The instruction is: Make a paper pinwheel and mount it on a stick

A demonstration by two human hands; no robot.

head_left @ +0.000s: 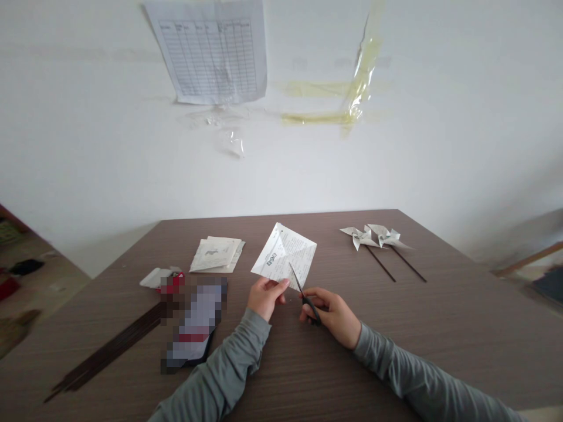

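Note:
My left hand (265,295) pinches the lower edge of a square sheet of printed paper (292,249), which has crease lines and is held up over the table. In my right hand (332,313) is a pair of scissors (311,308) with black handles, my fingers in the loops. The blades lie at the paper's lower right part, pointing up toward its middle. Whether they are cutting through it at this instant I cannot tell.
On the brown table (440,334) are two paper pinwheels (363,237) on dark sticks at right. Left lie a stack of paper squares (215,256), a small red-and-white box (169,281), a bundle of dark sticks (109,351) and a phone (196,322). A wall (308,176) stands behind.

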